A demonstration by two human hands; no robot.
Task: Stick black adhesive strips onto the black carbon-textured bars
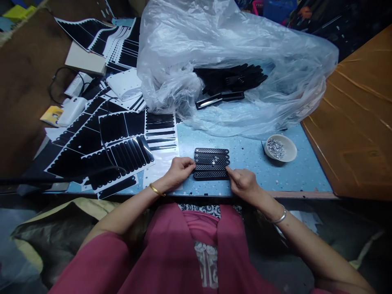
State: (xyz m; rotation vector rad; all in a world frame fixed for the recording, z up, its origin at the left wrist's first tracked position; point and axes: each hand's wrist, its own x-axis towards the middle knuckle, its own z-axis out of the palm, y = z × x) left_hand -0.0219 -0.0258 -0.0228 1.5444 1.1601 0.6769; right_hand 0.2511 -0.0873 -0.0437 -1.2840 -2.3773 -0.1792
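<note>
Flanking a stacked row of slim black bars with textured tops and rounded ends [211, 168], the person's two bare hands are working at the front edge of a pale blue speckled table [254, 181]. The bars are lying side by side, flat on the tabletop, and a few tiny silver rings [213, 162] are resting on them near the middle.

The left hand [181, 170], with a gold-coloured bracelet [157, 190] circling its wrist, is touching the left ends with its fingertips drawn narrowly together. The right hand [244, 182], whose wrist is wearing a silver bangle [280, 215], is touching the right end of a lower bar, its fingers likewise bunched close. I cannot tell whether either hand is pinching a bar or only pressing against it.

To the right, a small white bowl [292, 152] is holding many tiny shiny silver pieces [275, 149]. A big brown cardboard box [361, 122] is standing beyond it. Behind the bars, a large crumpled clear plastic bag [229, 45] is gaping open, showing a heap of black pieces [232, 79]. On the left, white-backed sheets of glossy black strips [131, 153] are lying overlapped, some reaching near the left hand.
</note>
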